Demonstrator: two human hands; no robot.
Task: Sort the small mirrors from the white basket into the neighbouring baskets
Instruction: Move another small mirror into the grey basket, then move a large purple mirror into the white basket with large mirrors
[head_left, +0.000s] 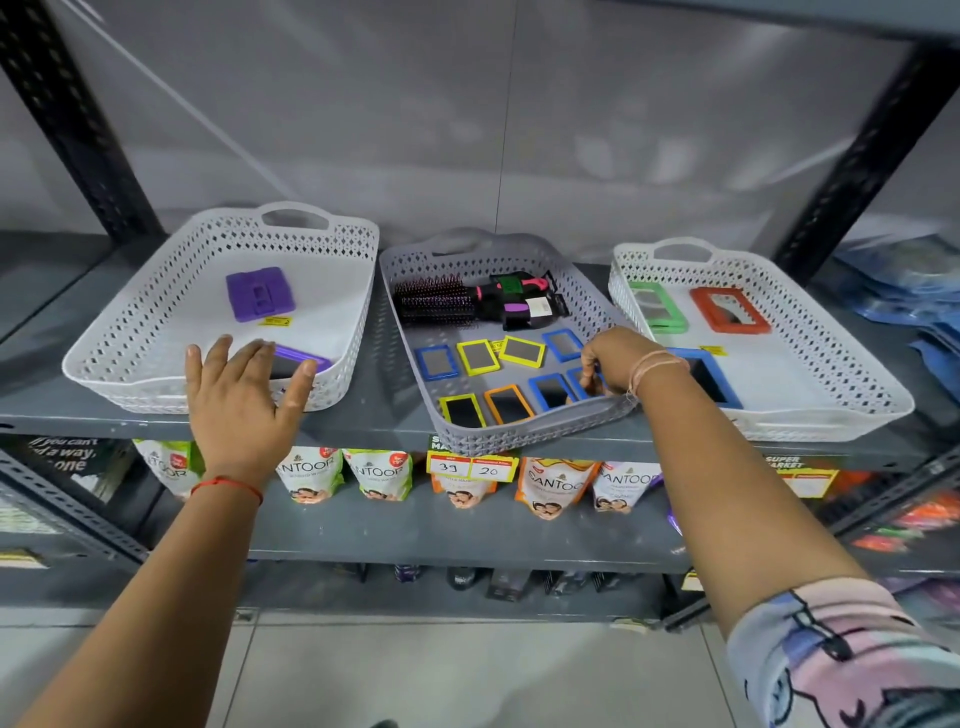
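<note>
A grey basket (519, 441) in the middle of the shelf holds several small mirrors framed in blue (436, 362), yellow (478, 357) and orange (509, 404). My right hand (610, 358) reaches into its front right corner, with the fingers pinched on a small blue mirror (577, 378). The left white basket (130, 384) holds a purple mirror (260, 293) lying face down and a second purple mirror (306, 358). My left hand (239, 400) hovers over that basket's front rim with fingers spread, partly covering the second mirror. The right white basket (831, 312) holds green (657, 306), red (730, 310) and blue (711, 374) mirrors.
Hairbrushes (436, 301) lie at the back of the grey basket. The baskets stand on a grey metal shelf (363, 415) with dark uprights at both sides. Soap pouches (382, 473) and yellow price labels (470, 467) hang on the shelf below. Blue packets (904, 291) lie at far right.
</note>
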